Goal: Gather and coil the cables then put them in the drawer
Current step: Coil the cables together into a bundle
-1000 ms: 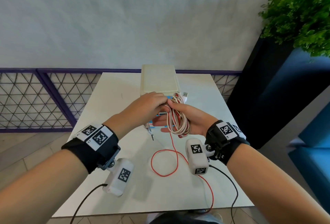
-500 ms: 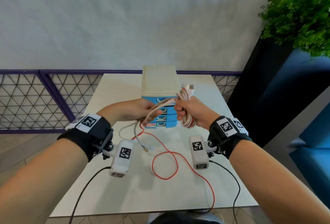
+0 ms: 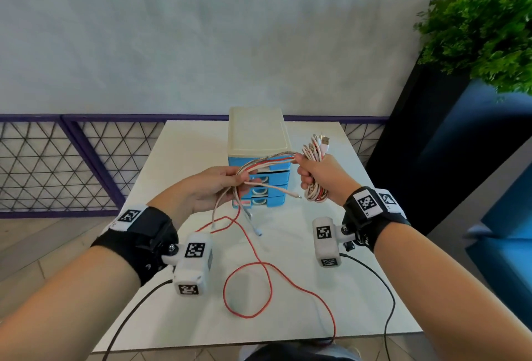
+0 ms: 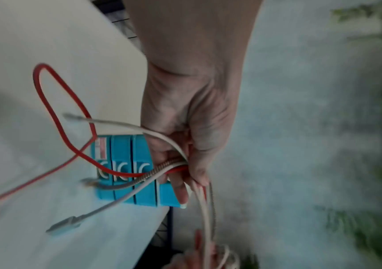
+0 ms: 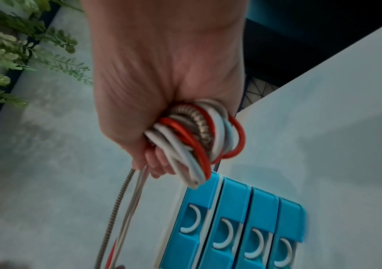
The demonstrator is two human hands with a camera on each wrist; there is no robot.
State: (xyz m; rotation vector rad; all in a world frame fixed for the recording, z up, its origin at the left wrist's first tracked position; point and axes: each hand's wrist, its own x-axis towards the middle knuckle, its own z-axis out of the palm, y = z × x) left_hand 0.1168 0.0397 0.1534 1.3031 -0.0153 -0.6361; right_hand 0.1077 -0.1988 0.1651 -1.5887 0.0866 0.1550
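My right hand grips a coiled bundle of cables, red, white and braided, with plug ends sticking up above the fist. Several strands run from that coil leftward to my left hand, which holds them between thumb and fingers. Loose tails hang from the left hand: white ends and a long red cable that loops on the white table and trails off its near edge. The small blue drawer unit stands just behind both hands, its drawers closed.
A purple-framed mesh railing runs behind the table on the left. A dark planter with a green plant stands at the right, and blue seating lies beyond the table's right edge. Black wrist-camera leads hang over the near table edge.
Both hands have drawn apart and risen slightly: the right hand with the coil moved right, the left moved left, stretching the strands between them. The red loop on the table has shifted.
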